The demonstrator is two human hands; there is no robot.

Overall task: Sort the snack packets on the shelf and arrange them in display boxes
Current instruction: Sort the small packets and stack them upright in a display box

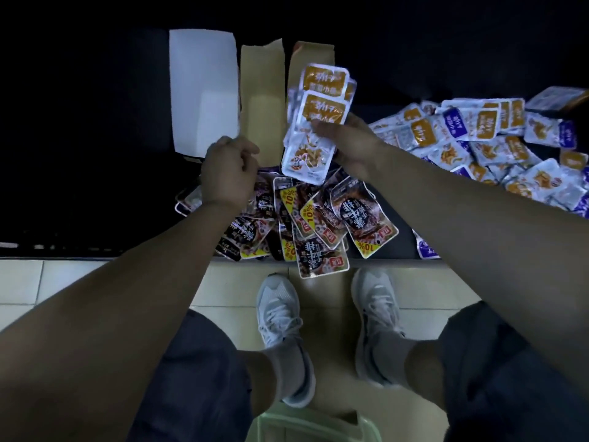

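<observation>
Above the front of the dark shelf (395, 247), the right hand (350, 145) grips a fanned stack of white-and-orange packets (310, 122) over a heap of dark packets (306, 224), near the brown display box (261, 100), while the left hand (228, 173) is curled (round anything or nothing, I cannot tell).

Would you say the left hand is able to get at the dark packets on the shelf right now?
Probably yes: the left hand seems empty and hangs right over the dark packets, with nothing between; the right hand holds the white packets aside.
</observation>
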